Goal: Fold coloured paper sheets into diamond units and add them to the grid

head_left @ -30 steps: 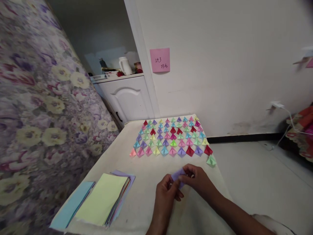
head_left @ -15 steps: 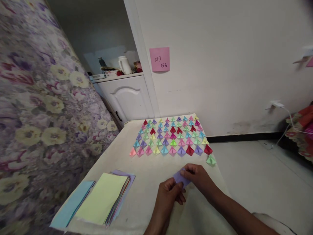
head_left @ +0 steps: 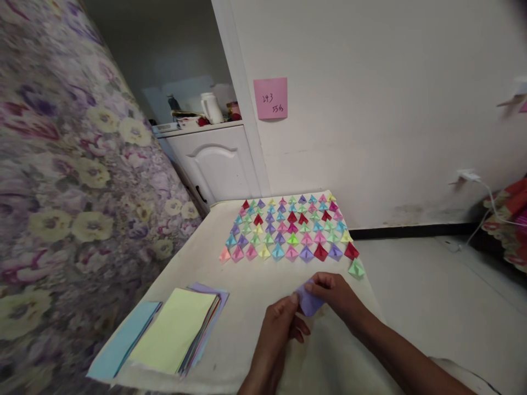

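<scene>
A small purple piece of paper (head_left: 309, 302) is held over the front of the cloth-covered table. My right hand (head_left: 332, 291) pinches its upper right edge between thumb and fingers. At its left edge, my left hand (head_left: 280, 320) has the thumb and index finger closed on the paper's corner, with the other fingers curled below. Beyond both hands lie rows of small folded paper pieces (head_left: 292, 252) in many colours. A lone light green folded piece (head_left: 356, 269) sits at the right edge, nearest my right hand.
To the left on the table (head_left: 242, 351) lie a stack of coloured paper (head_left: 175, 329) topped with pale yellow and a blue stack (head_left: 125, 340). A flowered curtain (head_left: 99, 208) hangs along the left. A pink note (head_left: 270, 99) is stuck on the wall behind.
The purple paper has turned and tilted between my hands. My left thumb has shifted from its lower front to its left edge, and my left fingers have moved slightly left.
</scene>
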`<act>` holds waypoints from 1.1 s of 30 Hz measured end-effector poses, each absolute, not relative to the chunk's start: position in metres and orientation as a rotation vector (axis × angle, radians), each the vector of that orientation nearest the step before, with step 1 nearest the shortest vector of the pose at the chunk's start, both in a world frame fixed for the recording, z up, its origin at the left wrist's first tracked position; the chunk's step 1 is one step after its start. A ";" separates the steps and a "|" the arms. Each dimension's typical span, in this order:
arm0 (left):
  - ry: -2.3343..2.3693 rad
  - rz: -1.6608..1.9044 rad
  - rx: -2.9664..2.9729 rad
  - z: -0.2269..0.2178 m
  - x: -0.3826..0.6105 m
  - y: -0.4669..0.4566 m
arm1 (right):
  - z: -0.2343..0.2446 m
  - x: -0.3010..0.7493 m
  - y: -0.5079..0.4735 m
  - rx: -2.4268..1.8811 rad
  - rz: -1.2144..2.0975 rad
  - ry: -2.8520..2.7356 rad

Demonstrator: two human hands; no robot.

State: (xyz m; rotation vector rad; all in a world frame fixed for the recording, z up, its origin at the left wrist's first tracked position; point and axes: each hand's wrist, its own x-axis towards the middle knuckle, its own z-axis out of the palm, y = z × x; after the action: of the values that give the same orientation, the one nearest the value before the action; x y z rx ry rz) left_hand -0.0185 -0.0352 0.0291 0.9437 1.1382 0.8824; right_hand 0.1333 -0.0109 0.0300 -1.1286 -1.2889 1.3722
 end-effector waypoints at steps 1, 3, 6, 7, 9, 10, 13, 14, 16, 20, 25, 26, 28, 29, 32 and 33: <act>1.146 0.886 0.951 0.028 -0.018 -0.035 | 0.030 0.133 -0.011 -1.125 1.376 -1.300; 1.152 0.879 0.965 0.026 -0.016 -0.036 | 0.030 0.131 -0.012 -1.127 1.379 -1.326; 1.143 0.872 0.953 0.023 -0.013 -0.035 | 0.032 0.130 -0.013 -1.157 1.331 -1.375; 1.140 0.876 0.947 0.022 -0.013 -0.035 | 0.033 0.130 -0.013 -1.169 1.313 -1.388; 1.121 0.881 0.943 0.022 -0.012 -0.034 | 0.035 0.130 -0.013 -1.193 1.288 -1.404; 1.111 0.883 0.943 0.022 -0.011 -0.034 | 0.036 0.130 -0.013 -1.204 1.280 -1.407; 1.101 0.886 0.939 0.021 -0.010 -0.033 | 0.037 0.130 -0.013 -1.234 1.257 -1.420; 1.101 0.890 0.939 0.020 -0.009 -0.033 | 0.036 0.129 -0.013 -1.237 1.248 -1.426; 1.098 0.905 0.937 0.019 -0.009 -0.032 | 0.037 0.130 -0.013 -1.219 1.252 -1.429; 1.110 0.924 0.912 0.021 -0.010 -0.030 | 0.041 0.137 -0.012 -1.188 1.231 -1.356; 1.115 0.959 0.911 0.027 -0.009 -0.030 | 0.049 0.144 -0.012 -1.224 1.072 -1.398; 1.114 0.957 0.914 0.028 -0.009 -0.031 | 0.049 0.144 -0.013 -1.227 1.057 -1.424; 1.115 0.946 0.920 0.028 -0.008 -0.032 | 0.050 0.143 -0.014 -1.241 1.033 -1.473; 1.120 0.943 0.923 0.028 -0.008 -0.032 | 0.050 0.141 -0.015 -1.250 1.024 -1.492; 1.130 0.950 0.939 0.027 -0.008 -0.033 | 0.050 0.137 -0.016 -1.257 1.020 -1.529; 1.128 0.955 0.941 0.027 -0.009 -0.033 | 0.049 0.136 -0.017 -1.252 1.027 -1.531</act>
State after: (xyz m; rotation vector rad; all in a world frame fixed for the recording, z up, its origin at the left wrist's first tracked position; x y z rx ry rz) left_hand -0.0085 -0.0328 0.0273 0.9415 1.1281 0.9545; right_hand 0.1359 -0.0168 0.0493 -1.2515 -1.5313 1.0268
